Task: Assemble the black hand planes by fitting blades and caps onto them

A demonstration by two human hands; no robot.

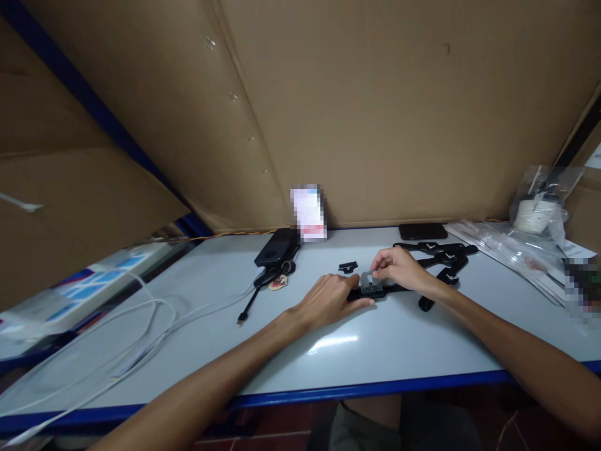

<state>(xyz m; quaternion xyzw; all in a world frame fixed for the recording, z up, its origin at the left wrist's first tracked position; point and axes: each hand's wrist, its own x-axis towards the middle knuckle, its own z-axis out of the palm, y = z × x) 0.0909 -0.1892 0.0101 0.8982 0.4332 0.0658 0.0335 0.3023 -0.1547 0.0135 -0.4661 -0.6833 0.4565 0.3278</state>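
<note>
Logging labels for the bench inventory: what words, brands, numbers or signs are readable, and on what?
No readable text on anything.
Upright card or screen by the back board: pixelated, unreadable.
White-and-blue package at left: too blurred.
Dark item at the right edge: pixelated, unreadable.
Clear piece at the right hand: too small to tell.

- The bare left arm (206,391) is stretched over the table's (399,351) front edge.
- The left hand (328,299) is held low, thumb and index finger parted.
- The right arm (507,341) is angled inward from the right front corner.
- The right hand's (399,269) fingers are bent, fingertips pinched.
</note>
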